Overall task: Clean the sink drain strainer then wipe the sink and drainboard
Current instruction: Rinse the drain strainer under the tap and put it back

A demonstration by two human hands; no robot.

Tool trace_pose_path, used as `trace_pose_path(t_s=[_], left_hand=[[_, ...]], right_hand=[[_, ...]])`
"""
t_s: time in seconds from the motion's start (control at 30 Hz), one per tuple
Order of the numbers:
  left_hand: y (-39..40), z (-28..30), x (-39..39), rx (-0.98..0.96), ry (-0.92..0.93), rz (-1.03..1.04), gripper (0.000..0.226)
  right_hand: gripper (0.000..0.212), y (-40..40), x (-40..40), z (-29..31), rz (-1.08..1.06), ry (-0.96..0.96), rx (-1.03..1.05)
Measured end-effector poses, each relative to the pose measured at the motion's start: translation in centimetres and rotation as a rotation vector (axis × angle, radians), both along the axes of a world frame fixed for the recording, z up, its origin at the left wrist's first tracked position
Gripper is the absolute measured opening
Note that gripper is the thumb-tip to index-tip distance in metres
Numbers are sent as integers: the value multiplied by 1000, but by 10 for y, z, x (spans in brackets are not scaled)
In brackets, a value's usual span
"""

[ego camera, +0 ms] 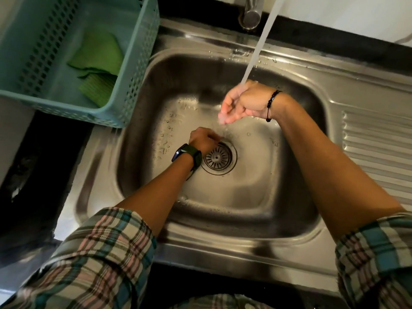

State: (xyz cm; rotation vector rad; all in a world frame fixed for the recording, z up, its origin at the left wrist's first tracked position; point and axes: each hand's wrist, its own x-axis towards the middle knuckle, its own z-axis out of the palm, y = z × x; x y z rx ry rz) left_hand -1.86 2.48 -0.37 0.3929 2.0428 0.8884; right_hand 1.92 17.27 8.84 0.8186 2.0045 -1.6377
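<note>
The round metal drain strainer [218, 157] sits in the drain at the bottom of the steel sink [252, 188]. My left hand [204, 140], with a dark watch on its wrist, is low in the basin at the strainer's upper-left rim. Its fingers are curled and the fingertips are hidden, so I cannot tell whether they pinch anything. My right hand [242, 102] is higher up, under the running water stream [256, 50]. Its fingers hang down loosely and hold nothing. Water runs off them towards the drain. The ribbed drainboard [376, 148] lies to the right of the basin.
A teal plastic basket [131, 81] stands at the sink's left edge, with green cloths [98, 63] inside. The tap base [249, 16] is at the back rim. A black counter surrounds the sink. Droplets cover the basin's left wall.
</note>
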Motion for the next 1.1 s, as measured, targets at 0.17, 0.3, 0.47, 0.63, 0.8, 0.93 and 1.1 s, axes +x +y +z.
trace_pose_path(t_s=[0.17,0.3,0.47,0.63,0.8,0.93,1.1], left_hand=[[11,17,-3,88,-18,-9,22],[11,27,-8,120,-32,45,26],[8,42,-26,169,-4,103,28],[26,87,-54,306,46,127,29],[68,145,-75,481,144,201,23],[99,181,-83,671,-139,339,28],[109,186,-79,770,-284,224,25]], right_hand=[[33,4,1,11,33,-13,133],[28,1,5,20,62,-29,150],[25,-3,8,26,-36,84,-116],[20,-10,3,27,-153,40,76],[49,-23,-4,30,-558,316,-113],[49,-30,-10,26,-653,288,-43],[46,-26,-4,16,-500,184,123]])
